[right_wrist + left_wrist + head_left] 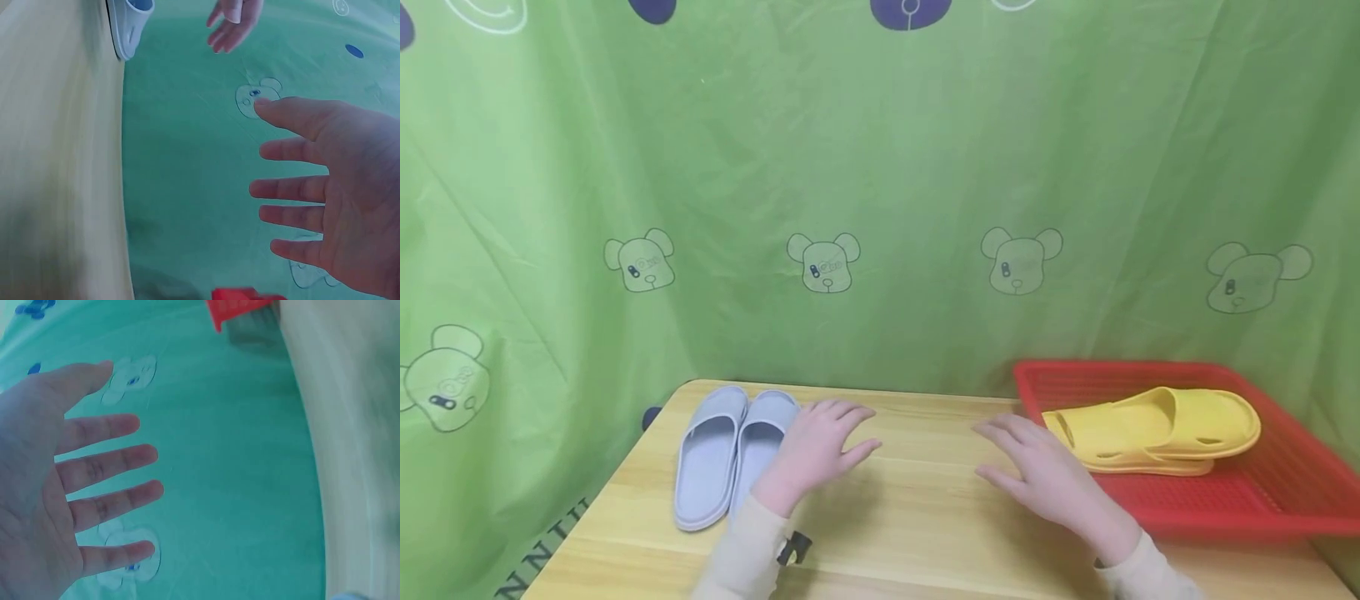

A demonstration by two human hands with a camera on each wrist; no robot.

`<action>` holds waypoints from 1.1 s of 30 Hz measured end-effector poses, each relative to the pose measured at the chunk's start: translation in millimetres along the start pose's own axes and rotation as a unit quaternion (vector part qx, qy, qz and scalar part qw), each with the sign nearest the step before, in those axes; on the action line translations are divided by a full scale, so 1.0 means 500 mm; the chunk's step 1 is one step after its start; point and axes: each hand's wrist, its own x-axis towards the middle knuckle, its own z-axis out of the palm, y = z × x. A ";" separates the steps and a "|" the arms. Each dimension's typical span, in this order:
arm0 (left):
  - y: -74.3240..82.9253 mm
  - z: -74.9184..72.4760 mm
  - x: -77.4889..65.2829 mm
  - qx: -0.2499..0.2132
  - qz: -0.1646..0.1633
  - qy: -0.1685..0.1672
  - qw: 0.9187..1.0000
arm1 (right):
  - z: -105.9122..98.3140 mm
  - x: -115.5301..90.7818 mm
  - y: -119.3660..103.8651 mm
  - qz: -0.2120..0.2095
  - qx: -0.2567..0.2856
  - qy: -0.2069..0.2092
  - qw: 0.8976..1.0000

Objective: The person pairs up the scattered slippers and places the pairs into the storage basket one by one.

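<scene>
Fingers [109, 467] all spread and empty, I'm probably between grasps; the slippers [706, 475] likely call for a leftward reach.

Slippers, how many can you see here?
4. A left grey-blue slipper and a right grey-blue slipper sit side by side on the table; in the red basket, an upper yellow slipper lies on a lower yellow slipper, mostly hidden.

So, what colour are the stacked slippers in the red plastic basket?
The stacked slippers are yellow, showing best in the head view.
</scene>
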 end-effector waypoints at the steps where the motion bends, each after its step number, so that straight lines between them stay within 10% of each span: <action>1: -0.007 -0.003 -0.001 -0.002 0.001 0.006 1.000 | 0.005 0.002 -0.002 -0.005 -0.001 0.000 1.000; 33: -0.209 -0.061 -0.079 -0.072 -0.169 0.016 0.983 | 0.118 0.089 -0.099 0.011 0.080 -0.093 0.992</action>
